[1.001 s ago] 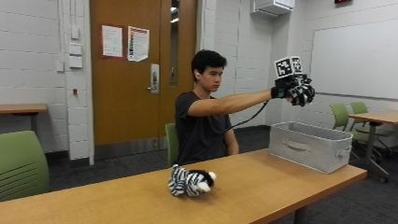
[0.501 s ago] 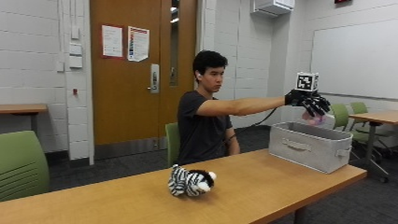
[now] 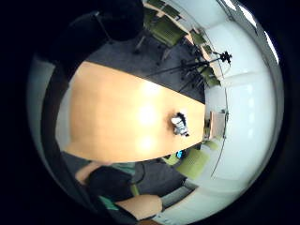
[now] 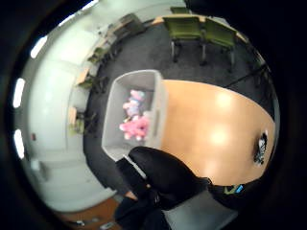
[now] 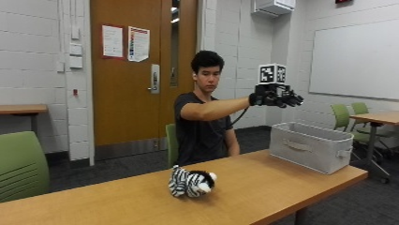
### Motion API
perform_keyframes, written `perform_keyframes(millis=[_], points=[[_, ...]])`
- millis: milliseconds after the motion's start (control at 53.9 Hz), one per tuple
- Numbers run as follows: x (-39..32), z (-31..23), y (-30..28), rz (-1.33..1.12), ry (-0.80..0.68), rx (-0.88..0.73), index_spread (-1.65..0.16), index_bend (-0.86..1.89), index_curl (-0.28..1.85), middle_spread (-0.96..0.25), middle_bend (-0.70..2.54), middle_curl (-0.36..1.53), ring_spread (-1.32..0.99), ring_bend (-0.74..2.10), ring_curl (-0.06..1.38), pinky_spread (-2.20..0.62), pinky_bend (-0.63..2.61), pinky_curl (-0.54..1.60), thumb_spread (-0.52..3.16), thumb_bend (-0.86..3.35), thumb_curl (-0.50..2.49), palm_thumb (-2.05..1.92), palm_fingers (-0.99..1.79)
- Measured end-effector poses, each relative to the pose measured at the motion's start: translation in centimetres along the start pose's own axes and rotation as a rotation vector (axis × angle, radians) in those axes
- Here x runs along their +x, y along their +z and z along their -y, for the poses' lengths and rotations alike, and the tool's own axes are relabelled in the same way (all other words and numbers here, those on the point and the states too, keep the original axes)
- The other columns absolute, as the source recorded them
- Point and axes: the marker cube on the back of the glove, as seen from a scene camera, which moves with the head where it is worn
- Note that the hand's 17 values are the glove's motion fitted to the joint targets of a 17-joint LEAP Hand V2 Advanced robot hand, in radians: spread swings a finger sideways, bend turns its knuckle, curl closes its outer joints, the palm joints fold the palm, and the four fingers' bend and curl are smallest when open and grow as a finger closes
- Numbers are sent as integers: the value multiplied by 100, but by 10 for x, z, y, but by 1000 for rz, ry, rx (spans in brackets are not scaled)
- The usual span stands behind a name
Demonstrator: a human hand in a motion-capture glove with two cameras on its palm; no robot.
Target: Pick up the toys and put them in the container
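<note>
Gloved right hand (image 5: pixel 276 99) hovers above the bin (image 5: pixel 310 146), fingers released; only the thumb-side view shows pink toys (image 4: pixel 135 126) inside.

- No words, numbers or brand marks can be read anywhere.
- Two paper notices (image 5: pixel 125 43) hang on the wooden door (image 5: pixel 134 75), their print too small to make out.
- The whiteboard (image 5: pixel 355 61) on the wall shows no legible writing.
</note>
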Motion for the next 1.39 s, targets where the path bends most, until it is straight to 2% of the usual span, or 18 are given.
perform_keyframes(millis=[37,93,315,482,593,816,946,1113,1168,1298,1391], points=[[35,-5,6,-31,130,6,-32,12,42,-5,26,44,-6,51,31,-2,112,37,89,-11,27,-15,-10],[89,-16,15,-38,227,4,-32,12,40,-5,26,44,-7,51,31,-1,108,36,89,-11,25,-15,-9],[241,-75,45,-17,439,6,-32,12,35,-5,27,44,-10,54,32,0,102,33,88,-11,21,-14,-5],[315,-117,78,2,494,-81,-34,15,34,-6,25,43,-11,54,32,-1,100,32,87,-10,20,-13,-2],[370,-133,123,31,465,-141,-34,14,33,-6,25,43,-11,55,32,-1,100,33,87,-10,19,-13,-2],[386,-165,224,83,596,-165,-34,10,28,-4,27,43,-11,58,32,-1,102,33,85,-10,19,-12,-5],[382,-173,261,108,638,-217,-33,10,25,-3,27,43,-10,56,32,-1,104,34,84,-10,19,-12,-8],[384,-179,273,177,665,-179,-32,8,21,-2,31,44,-8,60,32,0,109,35,88,-6,21,-6,-7],[383,-181,271,188,662,-173,-32,5,18,-3,46,48,-9,66,33,0,109,35,98,7,24,15,6],[380,-181,265,136,648,-113,-32,8,16,-6,56,51,-13,75,35,0,110,35,112,16,28,33,9],[380,-180,255,60,658,-121,-34,7,13,-13,70,54,-25,92,36,-8,109,33,124,27,33,52,31]])
